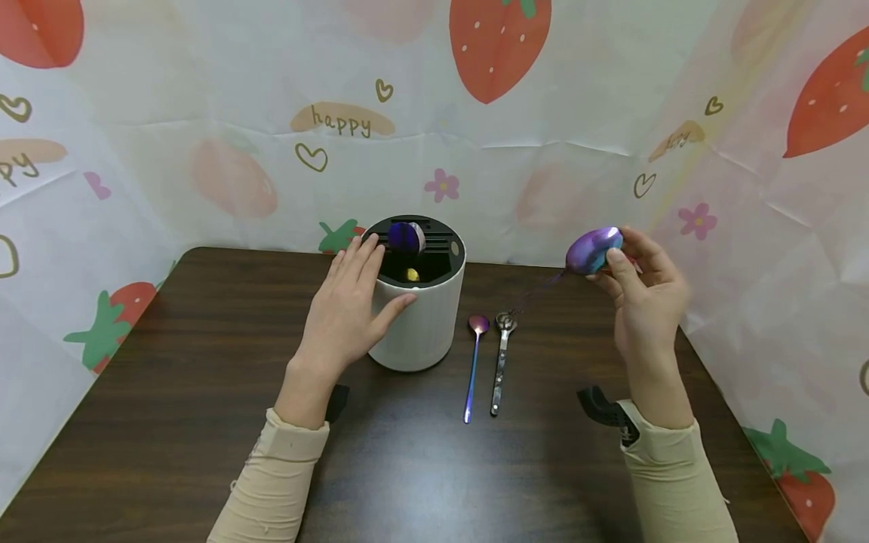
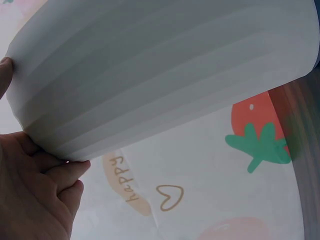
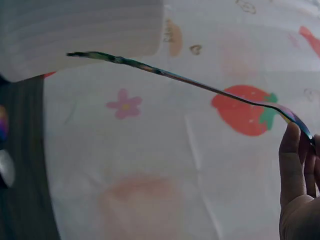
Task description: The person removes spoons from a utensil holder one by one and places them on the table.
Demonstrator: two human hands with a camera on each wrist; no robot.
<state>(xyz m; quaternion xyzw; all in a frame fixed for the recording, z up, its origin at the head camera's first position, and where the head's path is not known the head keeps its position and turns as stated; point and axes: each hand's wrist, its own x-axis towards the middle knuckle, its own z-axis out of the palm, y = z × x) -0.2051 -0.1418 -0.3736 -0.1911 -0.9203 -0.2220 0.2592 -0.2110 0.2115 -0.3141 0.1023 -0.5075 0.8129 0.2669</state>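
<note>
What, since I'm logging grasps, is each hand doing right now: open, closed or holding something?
Left hand: open, resting against the white holder.
Right hand: closed, holding the purple spoon by its bowl.

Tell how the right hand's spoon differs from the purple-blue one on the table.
The held spoon is up in the right hand, gripped by its bowl; the small spoon lies on the table. The held spoon's bowl looks large and oval; the small spoon's is little and round. Both share a shiny purple-blue finish.
</note>
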